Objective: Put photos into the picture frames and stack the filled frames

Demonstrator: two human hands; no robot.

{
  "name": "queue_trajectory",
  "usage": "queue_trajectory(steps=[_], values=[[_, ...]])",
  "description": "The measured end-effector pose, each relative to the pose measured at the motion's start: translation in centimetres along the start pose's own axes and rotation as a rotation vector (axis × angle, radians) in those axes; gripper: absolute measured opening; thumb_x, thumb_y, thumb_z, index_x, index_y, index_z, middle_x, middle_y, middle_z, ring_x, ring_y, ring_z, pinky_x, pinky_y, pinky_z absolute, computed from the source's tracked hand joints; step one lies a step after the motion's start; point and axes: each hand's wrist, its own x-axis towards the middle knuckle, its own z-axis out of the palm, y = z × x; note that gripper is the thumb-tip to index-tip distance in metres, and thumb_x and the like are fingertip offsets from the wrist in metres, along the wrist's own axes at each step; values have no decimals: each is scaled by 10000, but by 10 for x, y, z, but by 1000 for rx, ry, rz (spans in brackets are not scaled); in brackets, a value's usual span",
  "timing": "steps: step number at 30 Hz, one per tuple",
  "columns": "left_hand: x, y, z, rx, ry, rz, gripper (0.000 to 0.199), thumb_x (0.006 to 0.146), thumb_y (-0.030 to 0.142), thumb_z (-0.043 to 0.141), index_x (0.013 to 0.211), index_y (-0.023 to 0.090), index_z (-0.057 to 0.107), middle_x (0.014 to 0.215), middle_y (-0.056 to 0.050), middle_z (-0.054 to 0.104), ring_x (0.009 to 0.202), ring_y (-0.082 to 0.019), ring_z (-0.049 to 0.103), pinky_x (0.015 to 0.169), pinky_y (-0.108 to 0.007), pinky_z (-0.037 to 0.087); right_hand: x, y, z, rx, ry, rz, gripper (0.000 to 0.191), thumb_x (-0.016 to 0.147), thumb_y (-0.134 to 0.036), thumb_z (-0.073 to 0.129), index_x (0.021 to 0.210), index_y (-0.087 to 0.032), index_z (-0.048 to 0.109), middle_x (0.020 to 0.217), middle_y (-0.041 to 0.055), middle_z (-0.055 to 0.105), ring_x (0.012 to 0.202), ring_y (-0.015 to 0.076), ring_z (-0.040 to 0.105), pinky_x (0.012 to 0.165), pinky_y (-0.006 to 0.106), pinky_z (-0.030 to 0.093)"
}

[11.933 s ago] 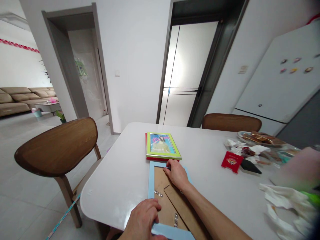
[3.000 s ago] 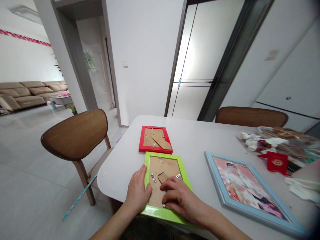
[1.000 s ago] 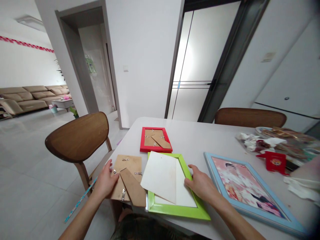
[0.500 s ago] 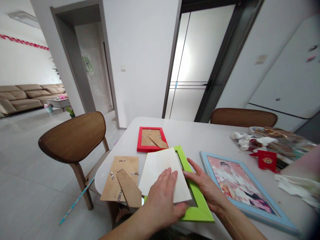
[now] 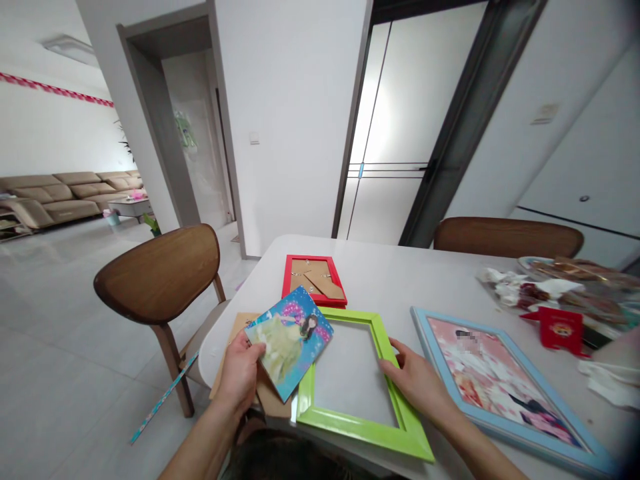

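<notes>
My left hand (image 5: 236, 375) pinches the left corner of a glossy photo (image 5: 293, 350). The photo is blue, with a figure in a pale yellow dress, and is tilted picture side up. It overlaps the left side of a lime-green picture frame (image 5: 350, 428), whose opening shows the grey tabletop or a clear pane; I cannot tell which. On the frame's right side my right hand (image 5: 417, 383) is closed, thumb at the inner edge. Beneath the photo and my left hand lies a brown backing board (image 5: 276, 403), mostly hidden.
Behind the photo lies a red picture frame (image 5: 338, 283), back up. To the right is a light blue frame (image 5: 430, 343) with a pink picture. Farther right are a red card (image 5: 561, 331) and crumpled tissues (image 5: 505, 280). A wooden chair (image 5: 160, 273) stands left of the table (image 5: 390, 270).
My left hand has lifted the white sheet off the green frame, moved left and turned it, so its photo side shows. The frame's opening is uncovered. My right hand stays on the frame.
</notes>
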Motion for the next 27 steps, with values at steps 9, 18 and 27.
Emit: queue_trajectory(steps=[9,18,27], values=[[-16,-3,28,-374,99,-124,221,591,2,512,750,148,558,666,-2,645,789,-163,614,783,-268,468,-26,-35,9,447,-194,-82,500,714,-510,427,1043,-147,527,1043,141,559,865,227,547,738,371,420],[-33,0,58,-590,75,-222,321,672,-50,448,903,145,555,805,-41,661,853,-170,607,817,-282,471,-32,-78,39,1267,-446,101,697,741,-652,137,1192,-195,409,1019,93,602,869,207,581,714,353,447],[-36,15,68,-655,28,-224,425,697,-30,424,1064,170,500,946,-50,638,929,-183,577,858,-319,450,-44,-74,44,1368,-823,235,436,781,-487,351,1012,-183,561,936,80,637,725,180,609,681,338,465]])
